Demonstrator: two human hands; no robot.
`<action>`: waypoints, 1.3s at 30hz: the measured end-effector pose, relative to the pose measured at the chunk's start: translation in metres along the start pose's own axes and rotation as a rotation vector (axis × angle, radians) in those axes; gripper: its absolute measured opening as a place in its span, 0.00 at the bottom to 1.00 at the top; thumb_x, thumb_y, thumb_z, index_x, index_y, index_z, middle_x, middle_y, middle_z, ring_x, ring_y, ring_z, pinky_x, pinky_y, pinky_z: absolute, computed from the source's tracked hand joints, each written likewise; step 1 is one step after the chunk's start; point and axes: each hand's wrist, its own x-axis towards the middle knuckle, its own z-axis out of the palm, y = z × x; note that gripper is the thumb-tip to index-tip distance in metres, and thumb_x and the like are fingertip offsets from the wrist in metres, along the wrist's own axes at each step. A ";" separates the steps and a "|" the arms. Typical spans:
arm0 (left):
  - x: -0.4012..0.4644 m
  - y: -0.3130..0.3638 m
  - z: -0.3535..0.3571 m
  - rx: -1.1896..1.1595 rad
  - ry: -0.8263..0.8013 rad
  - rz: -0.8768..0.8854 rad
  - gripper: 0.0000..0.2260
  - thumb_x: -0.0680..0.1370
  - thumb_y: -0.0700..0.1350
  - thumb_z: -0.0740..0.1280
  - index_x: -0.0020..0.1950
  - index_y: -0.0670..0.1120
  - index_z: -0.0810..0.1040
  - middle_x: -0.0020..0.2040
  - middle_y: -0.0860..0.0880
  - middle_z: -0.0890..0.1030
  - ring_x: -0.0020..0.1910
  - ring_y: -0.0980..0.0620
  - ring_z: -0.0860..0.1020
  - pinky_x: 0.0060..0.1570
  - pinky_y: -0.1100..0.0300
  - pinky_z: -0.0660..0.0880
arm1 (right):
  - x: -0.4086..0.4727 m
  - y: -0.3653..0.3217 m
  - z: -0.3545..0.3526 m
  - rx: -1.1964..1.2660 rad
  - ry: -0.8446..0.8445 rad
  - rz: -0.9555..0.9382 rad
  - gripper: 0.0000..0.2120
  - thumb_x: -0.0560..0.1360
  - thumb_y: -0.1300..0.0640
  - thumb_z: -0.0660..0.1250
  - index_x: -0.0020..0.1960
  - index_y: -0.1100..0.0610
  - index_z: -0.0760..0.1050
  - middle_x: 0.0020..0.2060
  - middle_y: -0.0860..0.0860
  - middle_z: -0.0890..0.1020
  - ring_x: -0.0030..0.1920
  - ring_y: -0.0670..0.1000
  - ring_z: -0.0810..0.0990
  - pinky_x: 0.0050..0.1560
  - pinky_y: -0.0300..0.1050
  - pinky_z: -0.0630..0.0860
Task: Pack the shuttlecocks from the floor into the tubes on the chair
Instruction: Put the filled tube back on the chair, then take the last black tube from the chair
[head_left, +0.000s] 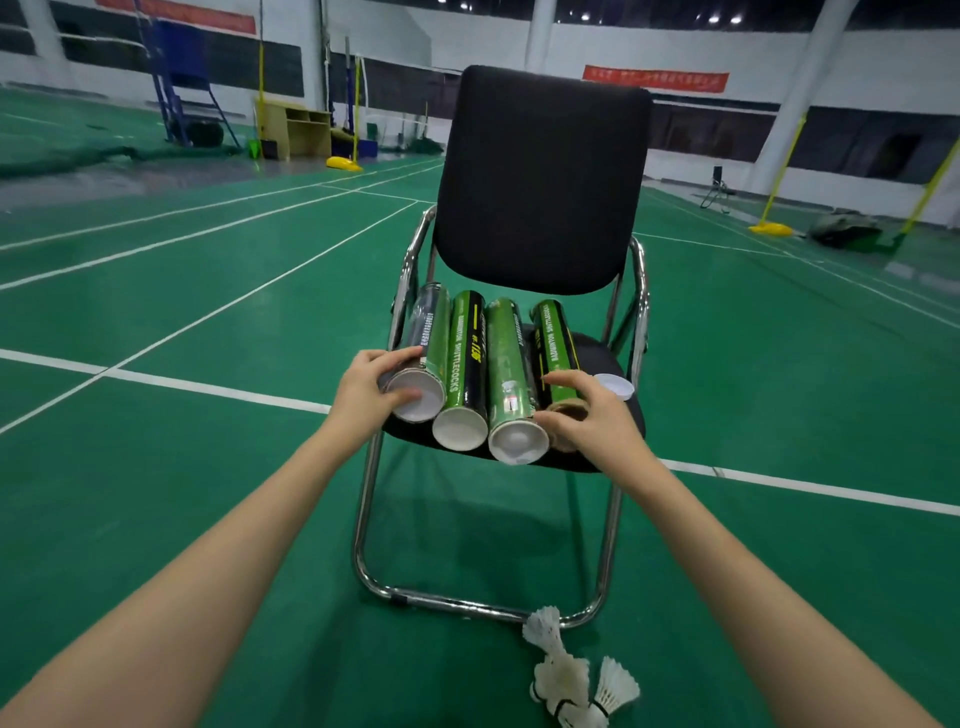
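Directly ahead, a black padded chair (540, 176) with a chrome frame stood on the green court floor (208, 493), and four shuttlecock tubes lay side by side along its seat, their near ends toward the camera. The leftmost tube (423, 358), the second tube (465, 374) and the third tube (511, 384) each showed a white cap at the near end. The rightmost tube (556, 343) had an open cardboard mouth, and a loose white cap (615, 385) sat on the seat just to its right. The left hand (366, 397) gripped the near end of the leftmost tube, its fingers (400, 358) curled over the top and the thumb laid across the white cap. The right hand (592, 415) rested on the open end of the rightmost tube, its fingers spread and bent down around the rim; whether they actually clasped the tube could not be told. Both forearms were bare. On the floor, just in front of the chair's chrome base bar, a small cluster of white shuttlecocks (571, 675) lay touching one another, one of them resting against the bar. Farther off, yellow net posts, a wooden cabinet (296, 130) and a blue umpire's stand (182, 83) stood near the hall's walls.
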 end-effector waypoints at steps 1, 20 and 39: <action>0.004 -0.003 0.002 0.006 0.002 0.002 0.24 0.71 0.35 0.72 0.65 0.51 0.76 0.59 0.46 0.72 0.58 0.51 0.72 0.60 0.64 0.65 | 0.002 0.007 -0.004 -0.011 0.004 0.022 0.20 0.69 0.56 0.72 0.60 0.50 0.73 0.52 0.47 0.78 0.47 0.42 0.78 0.49 0.37 0.77; -0.006 -0.012 0.029 0.275 0.057 0.076 0.23 0.72 0.42 0.72 0.66 0.53 0.74 0.66 0.48 0.73 0.65 0.46 0.70 0.62 0.49 0.70 | 0.016 0.050 -0.009 0.026 0.250 0.136 0.22 0.73 0.72 0.56 0.60 0.57 0.76 0.56 0.51 0.79 0.55 0.46 0.75 0.58 0.37 0.69; -0.050 0.161 0.072 0.037 -0.113 0.609 0.34 0.67 0.38 0.75 0.70 0.50 0.67 0.68 0.49 0.70 0.68 0.56 0.65 0.67 0.69 0.60 | -0.068 -0.049 -0.068 0.618 0.391 0.020 0.19 0.74 0.72 0.60 0.50 0.48 0.76 0.50 0.51 0.81 0.53 0.51 0.80 0.49 0.49 0.80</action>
